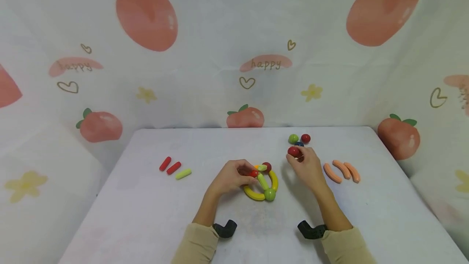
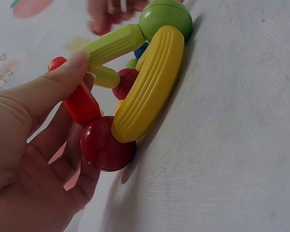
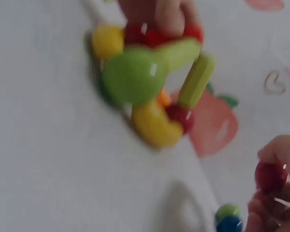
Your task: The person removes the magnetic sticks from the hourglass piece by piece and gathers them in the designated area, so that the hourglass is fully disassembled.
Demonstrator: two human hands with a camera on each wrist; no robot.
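Observation:
My left hand (image 1: 234, 176) pinches a red rod (image 2: 82, 106) between thumb and fingers. That rod rises from a dark red ball (image 2: 108, 144) in a ring of yellow curved rods (image 2: 152, 87) lying on the table. A green ball (image 1: 269, 194) and another red ball (image 1: 267, 166) also sit in this ring. Light green rods (image 1: 262, 181) slant up from those two balls, their upper ends near my left thumb. To the right, my right hand (image 1: 307, 168) holds a loose dark red ball (image 1: 292, 151) by its fingertips, apart from the ring.
Behind my right hand stand a green ball (image 1: 293, 138), a red ball (image 1: 305, 138) and a partly hidden blue ball (image 1: 299, 144). Orange curved rods (image 1: 342, 169) lie on the right. Two red rods (image 1: 169, 165) and a light green rod (image 1: 183, 174) lie on the left.

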